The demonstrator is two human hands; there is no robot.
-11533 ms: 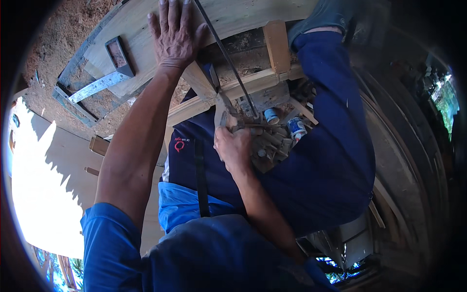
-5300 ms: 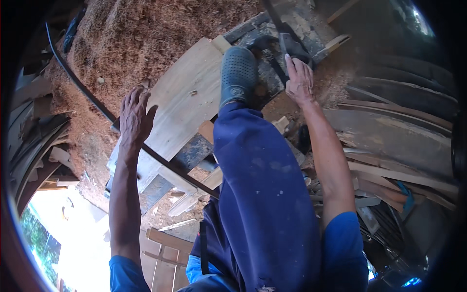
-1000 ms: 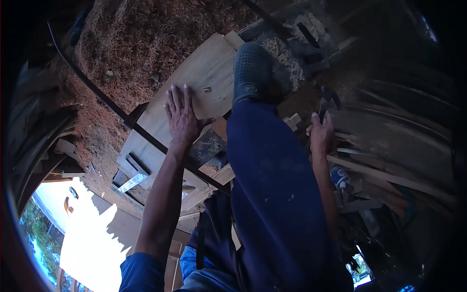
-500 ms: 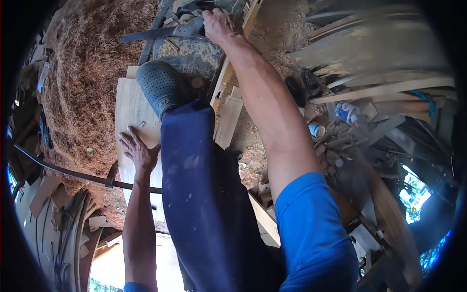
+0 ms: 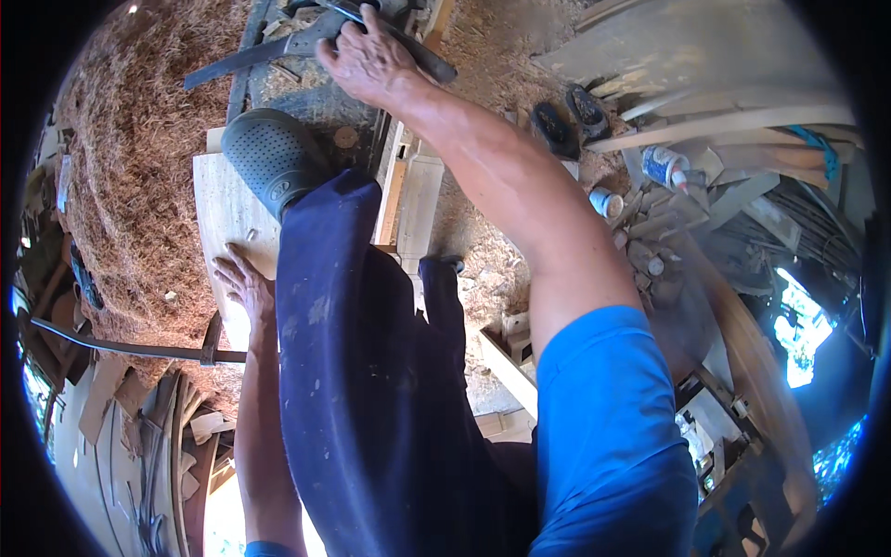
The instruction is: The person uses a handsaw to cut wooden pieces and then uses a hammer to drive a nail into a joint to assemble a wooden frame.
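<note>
At 9 o'clock in the view, the left hand (image 5: 248,286) rests palm down with fingers spread, grasping nothing, on a pale board (image 5: 223,200); its forearm rises from 7 o'clock. The right arm stretches up to 11 o'clock, where the right hand (image 5: 368,63), fingers bent, meets a dark tool (image 5: 432,59) near a saw (image 5: 237,63); whether it grips, I cannot tell.

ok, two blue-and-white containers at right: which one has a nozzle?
The larger bottle, farther right: its nozzle points down-right. The smaller tub, to its left, shows none.
</note>
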